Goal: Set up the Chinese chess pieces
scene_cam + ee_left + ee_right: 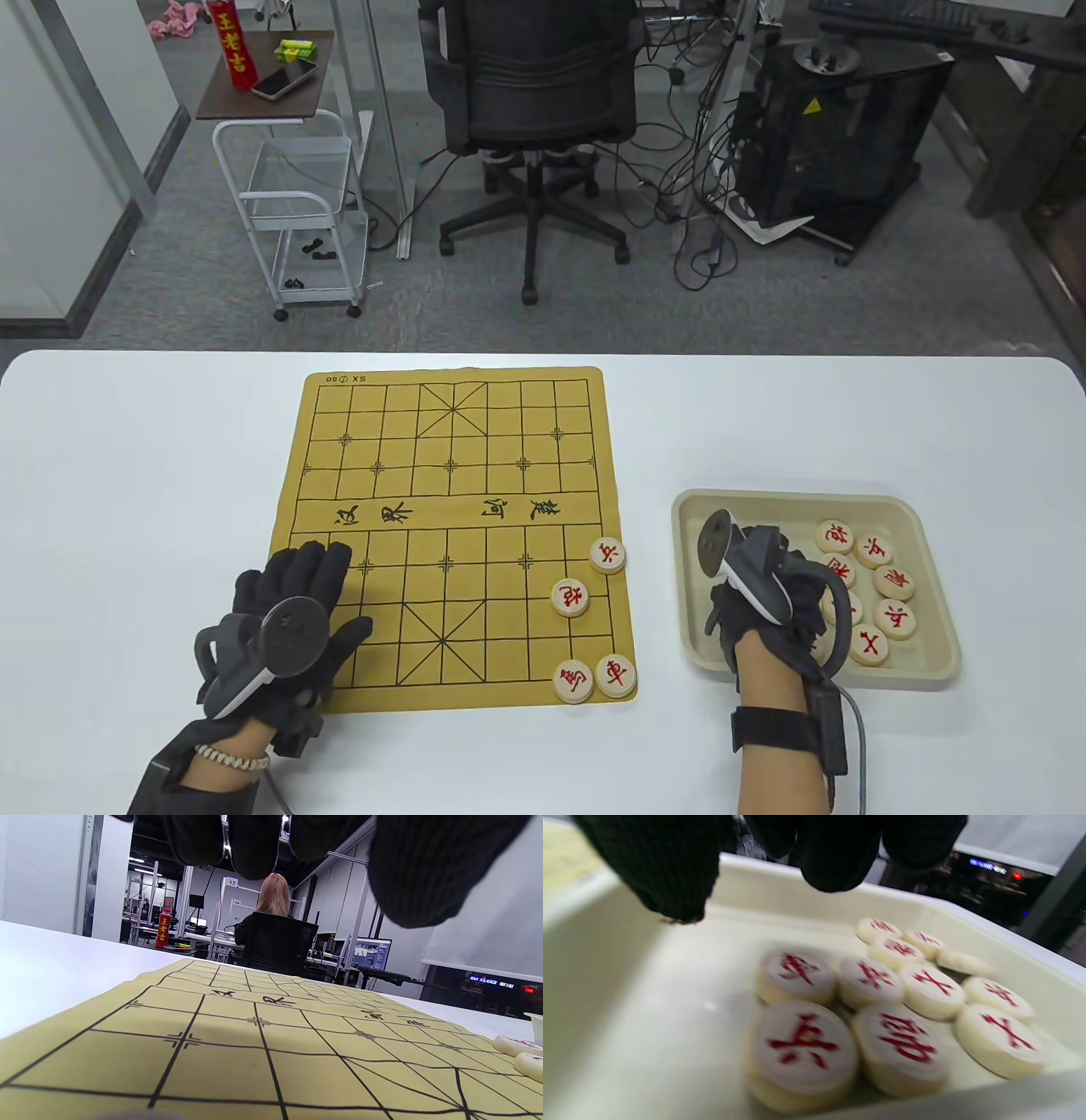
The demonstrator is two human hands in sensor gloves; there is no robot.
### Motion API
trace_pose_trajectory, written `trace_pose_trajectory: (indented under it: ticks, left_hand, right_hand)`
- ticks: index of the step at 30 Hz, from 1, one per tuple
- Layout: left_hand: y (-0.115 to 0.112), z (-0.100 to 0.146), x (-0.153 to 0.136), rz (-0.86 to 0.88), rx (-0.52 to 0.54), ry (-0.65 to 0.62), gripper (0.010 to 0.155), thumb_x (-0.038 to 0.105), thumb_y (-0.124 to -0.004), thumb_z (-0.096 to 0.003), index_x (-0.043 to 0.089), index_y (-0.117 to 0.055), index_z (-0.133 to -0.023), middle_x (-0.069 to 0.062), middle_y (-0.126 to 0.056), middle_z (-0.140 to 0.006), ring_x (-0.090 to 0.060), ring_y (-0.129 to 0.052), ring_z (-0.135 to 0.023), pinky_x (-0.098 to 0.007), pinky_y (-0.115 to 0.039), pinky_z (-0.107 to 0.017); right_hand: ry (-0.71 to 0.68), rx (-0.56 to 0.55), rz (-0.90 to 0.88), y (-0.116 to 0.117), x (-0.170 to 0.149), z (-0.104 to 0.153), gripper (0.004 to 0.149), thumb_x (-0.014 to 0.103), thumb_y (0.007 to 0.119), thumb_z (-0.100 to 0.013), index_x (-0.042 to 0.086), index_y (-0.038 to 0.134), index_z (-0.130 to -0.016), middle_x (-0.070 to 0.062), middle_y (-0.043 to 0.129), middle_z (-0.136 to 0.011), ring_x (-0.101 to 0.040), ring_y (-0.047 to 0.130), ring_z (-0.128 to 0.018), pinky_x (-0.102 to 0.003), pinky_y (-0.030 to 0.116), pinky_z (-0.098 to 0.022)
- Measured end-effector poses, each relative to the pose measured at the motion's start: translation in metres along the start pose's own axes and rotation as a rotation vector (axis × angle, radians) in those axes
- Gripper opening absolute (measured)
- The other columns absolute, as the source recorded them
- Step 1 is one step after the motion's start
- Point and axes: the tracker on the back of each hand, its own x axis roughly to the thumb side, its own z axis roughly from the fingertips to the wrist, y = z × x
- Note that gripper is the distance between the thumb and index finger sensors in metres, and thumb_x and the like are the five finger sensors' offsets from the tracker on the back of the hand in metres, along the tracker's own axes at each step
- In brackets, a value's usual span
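- Landmark: the yellow board (pixel 450 535), a soft mat with a black grid, lying flat on the white counter (pixel 127 475).
- Left hand (pixel 293 611) rests on the board's near left corner, palm down, fingers (pixel 327 564) spread flat over the grid. It holds nothing.
- Left wrist view: the fingertips (pixel 415 870) hang just above the board (pixel 237 1035), apart from one another, with nothing between them.
- Four pale round pieces with red characters sit on the board's right side: one at the right edge (pixel 608 555), one just inward and nearer (pixel 570 598), and two touching side by side at the near right corner (pixel 573 681) (pixel 616 675).
- Beige tray (pixel 848 505) stands on the counter to the right of the board, apart from it.
- Loose red-character pieces (pixel 872 550) cluster in the tray's right half; some overlap in the right wrist view (pixel 801 1043), which is blurred.
- Right hand (pixel 768 594) is inside the tray, over its left and middle part, beside the cluster.
- Right wrist view: its fingers (pixel 835 861) hang above the tray floor (pixel 649 1018), loosely parted, clear of the pieces, with nothing held.
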Motion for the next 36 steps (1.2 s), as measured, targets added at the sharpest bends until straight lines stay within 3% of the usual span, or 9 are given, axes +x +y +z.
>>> trace_pose_trajectory:
  ticks: [5,12,17,20,27,36]
  left_hand:
    - [0.001,0.002,0.005,-0.022,0.010,-0.018,0.088,0.058,-0.084,-0.0367,0.032,-0.043,-0.110,-0.012,-0.053,-0.120,-0.048,-0.056,-0.111,-0.073,-0.042,-0.075]
    - [0.002,0.002,0.005,-0.014,0.016,-0.021,0.088,0.058,-0.084,-0.0369,0.032,-0.043,-0.110,-0.012,-0.053,-0.120,-0.048,-0.057,-0.110,-0.073,-0.042,-0.075]
    - [0.003,0.002,0.006,-0.018,0.008,-0.026,0.088,0.058,-0.084,-0.0368,0.032,-0.043,-0.110,-0.012,-0.053,-0.119,-0.048,-0.057,-0.111,-0.073,-0.042,-0.075]
    - [0.002,0.002,0.006,-0.017,0.010,-0.030,0.088,0.058,-0.084,-0.0369,0.032,-0.043,-0.110,-0.012,-0.053,-0.119,-0.048,-0.057,-0.110,-0.073,-0.042,-0.074]
    - [0.000,0.002,0.009,-0.029,0.001,-0.045,0.088,0.058,-0.084,-0.0368,0.032,-0.043,-0.110,-0.012,-0.053,-0.119,-0.047,-0.058,-0.110,-0.073,-0.043,-0.074]
    - [0.002,0.005,0.011,-0.039,0.013,-0.057,0.088,0.058,-0.084,-0.0369,0.031,-0.043,-0.110,-0.012,-0.054,-0.119,-0.048,-0.058,-0.110,-0.073,-0.043,-0.074]
  right_hand:
    - [0.023,0.109,0.044,0.022,-0.003,-0.020,0.077,0.046,0.097,-0.039,0.023,0.066,-0.106,-0.010,0.076,-0.106,-0.018,0.095,-0.075,-0.043,0.082,-0.056]
    - [0.025,0.121,0.089,0.033,0.005,-0.027,0.074,0.044,0.098,-0.039,0.024,0.069,-0.104,-0.007,0.080,-0.103,-0.016,0.097,-0.073,-0.040,0.084,-0.055]
    - [0.027,0.092,0.090,0.033,0.006,-0.027,0.073,0.044,0.098,-0.038,0.023,0.071,-0.103,-0.009,0.085,-0.098,-0.013,0.099,-0.067,-0.038,0.086,-0.052]
    - [0.003,-0.009,0.076,0.032,0.001,-0.023,0.076,0.049,0.100,-0.034,0.021,0.075,-0.100,-0.008,0.089,-0.093,-0.010,0.099,-0.057,-0.038,0.087,-0.047]
    - [-0.097,-0.265,-0.089,0.002,0.006,0.018,0.075,0.052,0.100,-0.032,0.025,0.076,-0.098,-0.006,0.090,-0.091,-0.009,0.099,-0.053,-0.038,0.087,-0.045]
    - [-0.481,-0.446,-0.255,-0.008,0.088,0.118,0.075,0.053,0.099,-0.033,0.025,0.075,-0.098,-0.005,0.089,-0.093,-0.008,0.098,-0.054,-0.037,0.087,-0.047]
